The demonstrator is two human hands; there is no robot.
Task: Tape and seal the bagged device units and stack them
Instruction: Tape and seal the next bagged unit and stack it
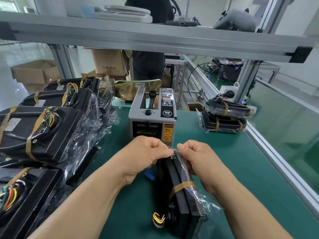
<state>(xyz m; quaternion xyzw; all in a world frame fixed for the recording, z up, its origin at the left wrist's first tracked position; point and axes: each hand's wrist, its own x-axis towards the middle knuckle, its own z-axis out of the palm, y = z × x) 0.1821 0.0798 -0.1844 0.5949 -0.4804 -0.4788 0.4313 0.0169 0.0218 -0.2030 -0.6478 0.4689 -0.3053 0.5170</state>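
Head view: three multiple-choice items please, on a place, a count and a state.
1. Where does the tape dispenser stand? A on the upper shelf; B on the green mat; C on the left pile.
2. How many units form the right-side stack? A two; B four; C five.
3. What are the left hand and right hand doing? A resting flat; B holding scissors; C pinching bag film.
B: its base sits on the mat. A: two lie stacked. C: fingers pinch film atop the held unit.

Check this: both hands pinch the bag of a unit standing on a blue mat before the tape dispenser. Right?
No: in the head view the mat is green, not blue. Left hand and right hand do pinch the bag on the unit before the dispenser.
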